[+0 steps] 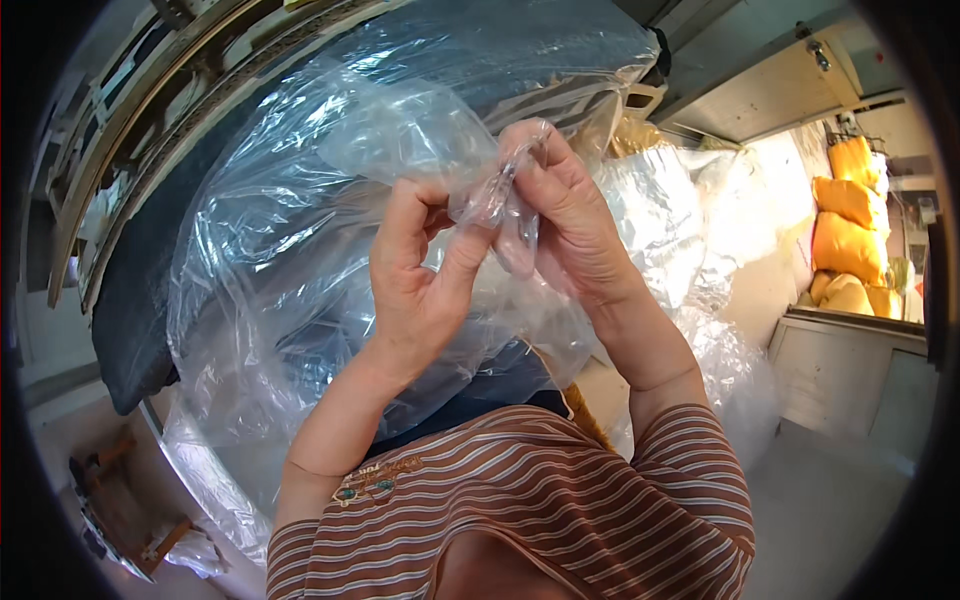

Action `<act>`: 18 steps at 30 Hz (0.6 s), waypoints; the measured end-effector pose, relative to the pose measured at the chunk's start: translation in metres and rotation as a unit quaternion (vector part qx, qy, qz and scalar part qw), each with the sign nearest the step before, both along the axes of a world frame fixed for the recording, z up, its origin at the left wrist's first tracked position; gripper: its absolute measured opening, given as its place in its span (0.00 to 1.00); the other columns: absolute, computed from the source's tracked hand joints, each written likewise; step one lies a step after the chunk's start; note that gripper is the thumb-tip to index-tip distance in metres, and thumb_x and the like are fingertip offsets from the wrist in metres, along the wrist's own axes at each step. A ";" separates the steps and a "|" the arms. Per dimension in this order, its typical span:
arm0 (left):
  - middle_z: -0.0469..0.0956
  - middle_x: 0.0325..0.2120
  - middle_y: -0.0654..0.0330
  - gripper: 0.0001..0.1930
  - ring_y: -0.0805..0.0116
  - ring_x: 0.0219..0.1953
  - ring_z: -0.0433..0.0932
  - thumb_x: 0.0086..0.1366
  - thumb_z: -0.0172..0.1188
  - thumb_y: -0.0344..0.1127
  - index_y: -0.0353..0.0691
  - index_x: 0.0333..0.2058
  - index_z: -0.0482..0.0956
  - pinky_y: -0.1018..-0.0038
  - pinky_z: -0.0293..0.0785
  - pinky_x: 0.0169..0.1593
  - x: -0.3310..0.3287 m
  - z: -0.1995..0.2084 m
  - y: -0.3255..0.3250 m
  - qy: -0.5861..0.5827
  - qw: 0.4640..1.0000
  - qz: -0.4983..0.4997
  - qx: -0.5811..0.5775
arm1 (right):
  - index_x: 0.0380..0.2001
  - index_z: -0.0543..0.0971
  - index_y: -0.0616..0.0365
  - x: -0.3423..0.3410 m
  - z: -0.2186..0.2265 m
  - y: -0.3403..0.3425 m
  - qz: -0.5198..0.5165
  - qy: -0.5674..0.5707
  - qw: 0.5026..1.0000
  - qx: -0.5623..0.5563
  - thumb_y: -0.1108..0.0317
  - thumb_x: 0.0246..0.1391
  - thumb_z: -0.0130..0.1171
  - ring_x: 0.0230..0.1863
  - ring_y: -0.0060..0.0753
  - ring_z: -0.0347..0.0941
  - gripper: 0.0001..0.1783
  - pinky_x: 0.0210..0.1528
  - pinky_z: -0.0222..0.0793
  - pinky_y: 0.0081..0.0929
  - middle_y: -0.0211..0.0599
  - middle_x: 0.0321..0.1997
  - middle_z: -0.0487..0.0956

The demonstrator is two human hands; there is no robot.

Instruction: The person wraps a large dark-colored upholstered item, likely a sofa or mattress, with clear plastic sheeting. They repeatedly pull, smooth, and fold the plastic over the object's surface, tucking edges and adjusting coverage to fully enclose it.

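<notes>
Where the head view centres on the two bare hands, a gathered fold of clear plastic film lies directly between them, raised above the rest of the sheet. The left hand stands to the left of the fold and a little nearer the body, its fingers curled and its thumb angled inward, with film between thumb and fingers. The right hand stands to the right and slightly farther forward, pinching the upper part of the fold between thumb and bent fingers (the exact contact of the fingertips is partly hidden by glare and wrinkles). The long axis of the fold slants from the right hand's fingers down and leftward to the left thumb. Neither hand is clearly nearer, since both touch the film; the relation to judge by is this short oblique line joining the two grips. From the fold, the broad sheet spreads forward and to the left in loose, shiny creases, over a dark cloth-like cover. More crumpled clear plastic lies to the right of the right forearm; yellow bundles are stacked well apart, at far right.
</notes>
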State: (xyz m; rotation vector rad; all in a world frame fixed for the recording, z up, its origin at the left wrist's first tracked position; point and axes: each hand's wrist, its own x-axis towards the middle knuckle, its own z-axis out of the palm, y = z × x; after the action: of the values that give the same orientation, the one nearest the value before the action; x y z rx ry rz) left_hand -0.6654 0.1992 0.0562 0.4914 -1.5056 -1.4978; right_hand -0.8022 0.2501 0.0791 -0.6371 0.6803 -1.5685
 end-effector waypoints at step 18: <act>0.70 0.35 0.63 0.25 0.82 0.31 0.67 0.59 0.60 0.27 0.34 0.54 0.63 0.85 0.65 0.33 0.036 0.032 -0.003 -0.040 0.996 0.011 -0.078 | 0.37 0.71 0.57 -0.013 0.029 -0.031 0.069 0.217 0.971 -0.077 0.73 0.53 0.58 0.39 0.18 0.72 0.08 0.42 0.69 0.18 0.27 0.35 0.75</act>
State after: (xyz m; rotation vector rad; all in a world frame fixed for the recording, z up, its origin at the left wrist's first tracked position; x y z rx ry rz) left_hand -0.6292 0.1963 0.0882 0.4781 -1.6611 -1.3444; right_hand -0.8152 0.2187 0.1081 -1.1409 0.8219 -1.3709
